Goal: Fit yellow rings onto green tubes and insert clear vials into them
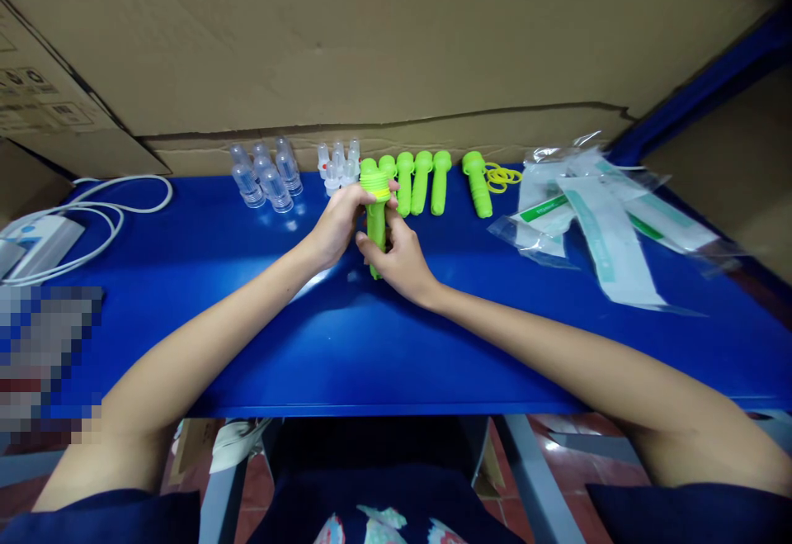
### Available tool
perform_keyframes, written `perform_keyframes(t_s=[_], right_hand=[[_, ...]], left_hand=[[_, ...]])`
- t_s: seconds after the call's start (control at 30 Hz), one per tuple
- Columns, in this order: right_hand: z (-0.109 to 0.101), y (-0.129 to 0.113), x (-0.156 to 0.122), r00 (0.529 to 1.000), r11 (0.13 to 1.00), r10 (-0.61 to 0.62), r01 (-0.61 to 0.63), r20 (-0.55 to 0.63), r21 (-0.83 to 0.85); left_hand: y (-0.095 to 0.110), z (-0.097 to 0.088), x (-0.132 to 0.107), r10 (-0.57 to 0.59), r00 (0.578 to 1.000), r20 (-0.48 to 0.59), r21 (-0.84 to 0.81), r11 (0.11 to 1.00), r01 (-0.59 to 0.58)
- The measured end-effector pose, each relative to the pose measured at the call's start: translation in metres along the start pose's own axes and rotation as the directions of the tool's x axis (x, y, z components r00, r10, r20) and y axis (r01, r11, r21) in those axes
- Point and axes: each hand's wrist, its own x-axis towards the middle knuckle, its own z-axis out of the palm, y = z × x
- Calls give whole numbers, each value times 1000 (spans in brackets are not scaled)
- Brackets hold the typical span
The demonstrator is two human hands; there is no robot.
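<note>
Bright-green ribbed-top cylinder [376,224], one, held over the middle of a blue tabletop [322,362]. Long axis: runs roughly from the wearer toward the cardboard panel [371,57], ribbed end away from the body, slim end nearer. Left hand [337,226]: closed on the ribbed end from the left, thumb across the collar. Right hand [402,262]: closed on the slim shaft from the right, thumb near its lower part, fingertips up beside the collar. Both hands equally near, one to each end; contact with the table cannot be told. Just beyond, to the right: row of green cylinders [423,185]; farther right, a lone green cylinder [478,185] beside yellow bands [511,175]. Beyond, leftward: clear plastic bottles [276,189].
</note>
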Motion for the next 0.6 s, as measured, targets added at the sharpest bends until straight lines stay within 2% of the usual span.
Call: perform_keyframes(t_s=[0.1,0.5,0.6], right_hand=[[-1,-1,0,1000,1000,-4,4,5,-7],[-1,-2,-2,1000,998,-7,6,-21,-64],[0,-3,-2,1000,996,-1,0,-12,-89]], left_hand=[[-1,1,-1,-19,1000,-5,-17,1000,19],[-5,5,-3,80,992,-97,7,997,-80],[-6,5,-3,44,994,-103,33,999,-41]])
